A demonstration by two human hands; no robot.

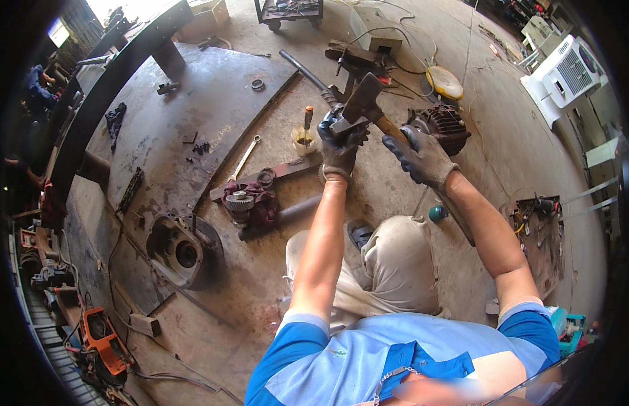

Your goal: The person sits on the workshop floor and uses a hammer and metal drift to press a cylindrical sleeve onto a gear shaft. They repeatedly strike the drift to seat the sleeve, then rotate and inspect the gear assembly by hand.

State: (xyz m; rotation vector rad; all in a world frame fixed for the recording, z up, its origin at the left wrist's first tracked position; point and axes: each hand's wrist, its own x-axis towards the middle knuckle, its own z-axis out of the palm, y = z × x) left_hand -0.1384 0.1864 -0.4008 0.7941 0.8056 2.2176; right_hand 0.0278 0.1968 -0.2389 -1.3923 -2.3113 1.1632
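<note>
Right gloved hand (422,157) grips the wooden handle of a steel-headed hammer (363,98), whose head sits just above and left of it. Left gloved hand (340,147) is closed around a small dark metal part (343,124), directly beneath the hammer head. Beyond the right hand lies a finned dark motor housing (441,126). Left of the hands, a silver wrench (244,158) lies on bare concrete floor (280,115).

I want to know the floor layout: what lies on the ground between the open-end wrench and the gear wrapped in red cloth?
In the head view, a dark rubber ring lies on a rusty flat bar between the wrench and the gear.
</note>
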